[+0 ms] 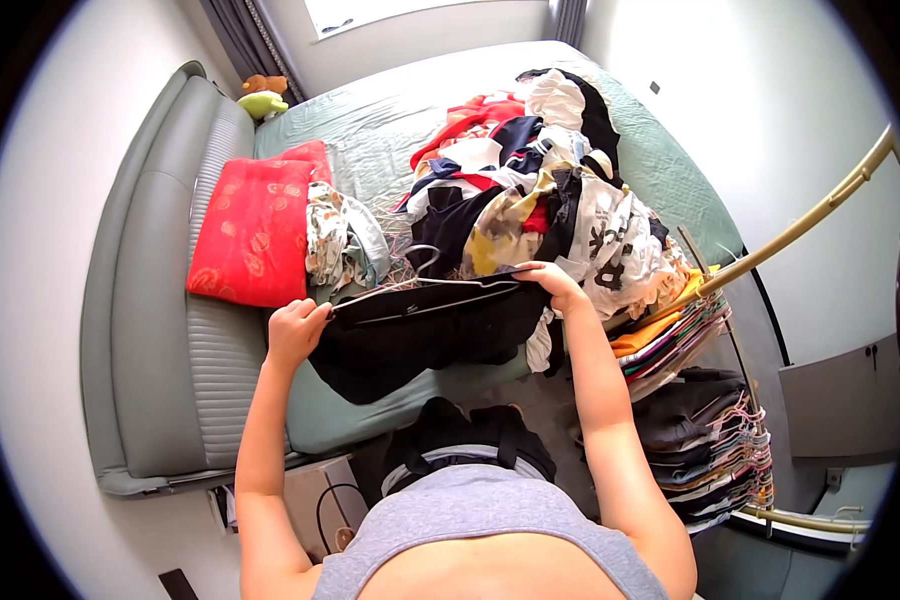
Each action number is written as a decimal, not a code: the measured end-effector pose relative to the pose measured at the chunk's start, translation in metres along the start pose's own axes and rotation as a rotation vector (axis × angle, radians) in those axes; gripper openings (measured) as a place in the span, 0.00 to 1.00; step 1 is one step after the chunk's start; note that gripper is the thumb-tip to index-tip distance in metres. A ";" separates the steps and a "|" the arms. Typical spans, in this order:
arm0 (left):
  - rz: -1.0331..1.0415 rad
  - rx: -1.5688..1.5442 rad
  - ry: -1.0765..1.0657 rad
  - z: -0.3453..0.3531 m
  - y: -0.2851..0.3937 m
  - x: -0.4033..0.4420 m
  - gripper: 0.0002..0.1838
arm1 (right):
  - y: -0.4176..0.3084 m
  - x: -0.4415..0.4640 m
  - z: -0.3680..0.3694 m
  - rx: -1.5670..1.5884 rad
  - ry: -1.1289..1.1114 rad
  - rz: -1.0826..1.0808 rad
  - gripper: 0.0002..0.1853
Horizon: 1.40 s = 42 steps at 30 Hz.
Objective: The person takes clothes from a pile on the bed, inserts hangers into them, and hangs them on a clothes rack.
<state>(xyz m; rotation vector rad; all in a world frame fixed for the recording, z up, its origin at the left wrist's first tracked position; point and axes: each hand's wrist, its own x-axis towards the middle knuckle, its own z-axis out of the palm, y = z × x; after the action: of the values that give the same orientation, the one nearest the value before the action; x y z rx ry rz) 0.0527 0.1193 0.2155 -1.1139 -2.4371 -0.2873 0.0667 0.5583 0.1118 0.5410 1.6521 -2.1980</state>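
Left hand (297, 332) and right hand (553, 285) – both pinching the black garment (425, 340) – flank a pale hanger (422, 279).

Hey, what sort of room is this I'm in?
Most likely a bedroom: there's a bed with a padded headboard, heaped clothes lying on it, and a rack of hanging garments beside it.

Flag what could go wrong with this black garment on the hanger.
1. The black cloth garment might slip off the thin, pale hanger if the left hand or right hand lets go early.
2. The hanger's curved hook shows right by the multicoloured heap of thin hangers on the pale green bed, so it could snag.
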 end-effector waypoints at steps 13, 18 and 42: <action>0.057 -0.163 0.148 0.058 -0.031 0.017 0.08 | 0.020 -0.085 0.024 -0.162 0.036 -0.586 0.12; 0.115 -0.318 0.174 0.081 -0.010 0.042 0.08 | 0.019 -0.096 0.076 -0.955 0.125 -0.704 0.23; 0.532 -1.117 -0.728 0.281 0.445 0.164 0.29 | 0.235 -0.381 -0.021 -0.026 1.706 -0.434 0.11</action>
<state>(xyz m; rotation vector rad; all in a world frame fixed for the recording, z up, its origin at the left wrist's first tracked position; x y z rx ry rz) 0.2085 0.6206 0.0484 -2.6404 -2.3237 -1.3521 0.5143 0.5311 0.0974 2.7414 2.5301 -1.7565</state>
